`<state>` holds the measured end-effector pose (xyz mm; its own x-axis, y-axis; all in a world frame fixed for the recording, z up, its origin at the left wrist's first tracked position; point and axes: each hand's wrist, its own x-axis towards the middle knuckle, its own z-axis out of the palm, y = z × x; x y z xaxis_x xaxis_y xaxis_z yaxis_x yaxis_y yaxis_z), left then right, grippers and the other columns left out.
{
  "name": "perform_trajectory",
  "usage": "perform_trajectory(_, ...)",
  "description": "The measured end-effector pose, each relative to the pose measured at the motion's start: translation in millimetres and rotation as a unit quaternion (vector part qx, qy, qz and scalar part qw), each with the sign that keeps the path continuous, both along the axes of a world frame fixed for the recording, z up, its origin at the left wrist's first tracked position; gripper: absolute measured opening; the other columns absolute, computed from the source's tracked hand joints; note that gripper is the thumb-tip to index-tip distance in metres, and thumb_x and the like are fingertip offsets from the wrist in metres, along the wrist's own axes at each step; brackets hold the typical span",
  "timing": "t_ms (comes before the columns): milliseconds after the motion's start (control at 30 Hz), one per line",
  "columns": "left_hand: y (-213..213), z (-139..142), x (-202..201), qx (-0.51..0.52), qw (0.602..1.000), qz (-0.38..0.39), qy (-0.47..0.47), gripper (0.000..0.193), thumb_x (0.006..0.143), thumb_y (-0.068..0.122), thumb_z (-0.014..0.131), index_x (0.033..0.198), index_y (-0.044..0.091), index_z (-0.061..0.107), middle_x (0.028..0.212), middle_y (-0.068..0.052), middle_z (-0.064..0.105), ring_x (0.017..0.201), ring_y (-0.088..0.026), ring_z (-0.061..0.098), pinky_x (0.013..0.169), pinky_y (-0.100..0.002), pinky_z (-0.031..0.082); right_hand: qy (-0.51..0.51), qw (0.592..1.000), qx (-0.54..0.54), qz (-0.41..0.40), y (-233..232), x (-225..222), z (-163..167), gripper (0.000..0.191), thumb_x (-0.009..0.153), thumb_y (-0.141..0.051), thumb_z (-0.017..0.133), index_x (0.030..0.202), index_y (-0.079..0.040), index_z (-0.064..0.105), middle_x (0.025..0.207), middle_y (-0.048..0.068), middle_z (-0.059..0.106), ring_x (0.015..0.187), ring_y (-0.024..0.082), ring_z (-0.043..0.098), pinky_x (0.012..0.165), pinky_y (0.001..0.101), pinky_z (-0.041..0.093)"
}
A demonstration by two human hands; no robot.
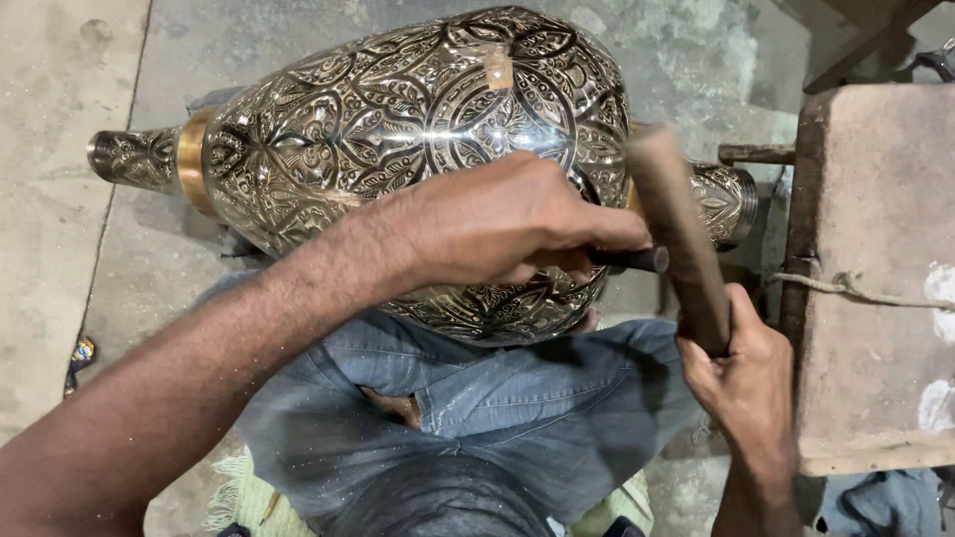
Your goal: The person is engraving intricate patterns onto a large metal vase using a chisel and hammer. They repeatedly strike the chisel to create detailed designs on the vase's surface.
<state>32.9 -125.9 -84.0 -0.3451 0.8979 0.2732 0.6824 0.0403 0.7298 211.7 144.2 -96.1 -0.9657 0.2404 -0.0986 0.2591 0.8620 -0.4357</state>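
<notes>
A large engraved metal vase (398, 119) lies on its side across my lap, silver and black with floral patterns and a brass band near its neck at the left. My left hand (497, 224) rests on the vase's lower right side and grips a dark metal chisel (637, 260) whose end points right. My right hand (741, 373) holds a wooden mallet (676, 229) upright, its blurred head just beside the chisel's end.
A worn wooden block (875, 278) with a rope around it stands at the right. A concrete floor (60, 149) surrounds me. My legs in blue jeans (477, 418) are under the vase, over a pale green cloth.
</notes>
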Motion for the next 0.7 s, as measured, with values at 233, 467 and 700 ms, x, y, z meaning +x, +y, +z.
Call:
perform_trajectory(233,-2.7,3.8,3.5,-0.033,0.999,0.012,0.023,0.063,0.084,-0.006,0.072,0.139,0.021,0.059,0.097,-0.007,0.079,0.081,-0.016,0.078,0.067,-0.029,0.068,0.056,0.993,0.092,0.054,10.0,-0.8,-6.0,0.033,0.086,-0.004,0.075,0.117,-0.005,0.064,0.081,0.012,0.068,0.068,0.02,0.067,0.06,0.0358,0.053)
perform_trajectory(467,0.0,4.7,0.4,-0.057,0.998,0.006,0.011,0.053,0.09,-0.003,0.07,0.137,0.02,0.061,0.096,-0.006,0.08,0.08,-0.015,0.078,0.068,-0.03,0.068,0.097,0.989,-0.108,-0.016,-3.6,2.5,4.6,0.021,0.092,0.001,0.067,0.113,0.0,0.065,0.071,0.004,0.066,0.054,0.008,0.06,0.044,0.0245,0.044)
perform_trajectory(700,1.8,7.6,-3.9,-0.048,0.999,-0.01,0.003,0.053,0.09,0.0,0.07,0.138,0.019,0.06,0.096,-0.007,0.079,0.079,-0.014,0.078,0.068,-0.029,0.068,0.188,0.976,-0.097,0.058,3.8,-1.7,6.5,0.019,0.089,0.006,0.071,0.105,0.0,0.065,0.084,0.008,0.065,0.067,0.01,0.063,0.054,0.0228,0.05)
